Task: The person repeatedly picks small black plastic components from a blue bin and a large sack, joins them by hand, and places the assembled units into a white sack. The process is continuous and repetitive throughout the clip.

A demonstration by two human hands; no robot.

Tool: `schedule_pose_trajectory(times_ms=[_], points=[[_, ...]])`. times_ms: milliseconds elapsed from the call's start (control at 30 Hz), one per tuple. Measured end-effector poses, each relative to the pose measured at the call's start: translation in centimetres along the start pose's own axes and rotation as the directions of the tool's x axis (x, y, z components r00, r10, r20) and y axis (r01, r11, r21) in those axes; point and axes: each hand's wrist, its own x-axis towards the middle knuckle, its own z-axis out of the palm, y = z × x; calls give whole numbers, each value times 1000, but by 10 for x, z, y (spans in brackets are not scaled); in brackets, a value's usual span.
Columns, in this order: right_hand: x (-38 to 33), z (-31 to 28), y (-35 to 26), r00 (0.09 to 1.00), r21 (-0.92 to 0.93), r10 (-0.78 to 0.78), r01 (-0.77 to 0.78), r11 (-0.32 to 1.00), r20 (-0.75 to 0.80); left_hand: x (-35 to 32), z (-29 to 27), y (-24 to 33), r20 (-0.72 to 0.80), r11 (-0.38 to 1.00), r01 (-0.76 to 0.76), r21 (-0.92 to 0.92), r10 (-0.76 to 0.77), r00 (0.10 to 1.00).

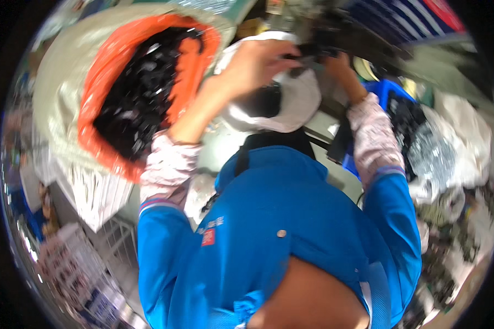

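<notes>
Orange in the head view, a bag (pixel 90 112) of black pieces (pixel 132 107) sits by the left edge of the worktop (pixel 222 148). The left hand (pixel 252 63) is above the white bag (pixel 304 104), fingers curled near a dark piece (pixel 292 56); blur hides whether it grips. The right hand (pixel 337 67) meets a dark object (pixel 326 35) toward the far edge, grip unclear. A blue bin (pixel 381 90) stands toward the right edge.

Top (pixel 313 203): bright blue, pale round button (pixel 281 233)
Chest badge (pixel 208 237): red, white markings above
Cuffs (pixel 162 203): striped
Undersleeves (pixel 168 164): pale pink, patterned
</notes>
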Motion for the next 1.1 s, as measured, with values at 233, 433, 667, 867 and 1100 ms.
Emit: schedule_pose_trajectory(times_ms=[233, 433, 667, 867, 1100], points=[[38, 41, 51, 983, -59, -159, 154, 986, -91, -92, 19, -14, -196, 943, 48, 329, 18, 980], [39, 38, 66, 948, -30, -234, 233, 972, -215, -225, -18, -35, -441, 727, 609, 316, -456, 773], [4, -12, 36, 986, 966, 81, -159, 202, 145, -319, -73, -62, -278, 351, 488, 799, -504, 818], [-75, -111, -39, 993, 993, -86, -86, -78, 79, -308, -88, -64, -147, 257, 378, 889, -622, 769], [-88, -126, -57, 972, 965, -229, -101, -241, 45, -294, -115, -31, -392, 542, 526, 655, -351, 850]])
